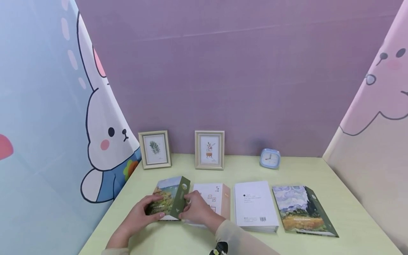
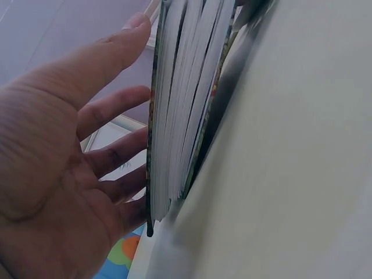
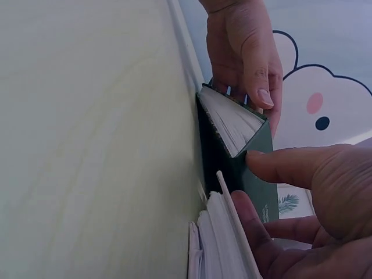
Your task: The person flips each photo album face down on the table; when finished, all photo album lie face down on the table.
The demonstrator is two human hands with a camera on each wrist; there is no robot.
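A thick book with a landscape painting on its cover and a green spine (image 1: pixel 167 198) lies tilted at the left, its spine side raised. My left hand (image 1: pixel 141 212) touches its cover from the left, fingers fairly straight and thumb near the lower edge. In the left wrist view the page block (image 2: pixel 189 104) shows beside these fingers. From the other side my right hand (image 1: pixel 199 209) grips the green spine (image 3: pixel 261 168), thumb on it and fingers low beside it. That hand partly covers a white book with a pink spine (image 1: pixel 225 200) right beside.
Farther right lie a white book (image 1: pixel 255 205) and another painted book with a dark green spine (image 1: pixel 299 209). Along the back stand a leaf picture frame (image 1: pixel 155 149), a potted-plant picture frame (image 1: pixel 209 149) and a blue alarm clock (image 1: pixel 270 158). A purple backdrop (image 1: pixel 223 71) rises behind the table.
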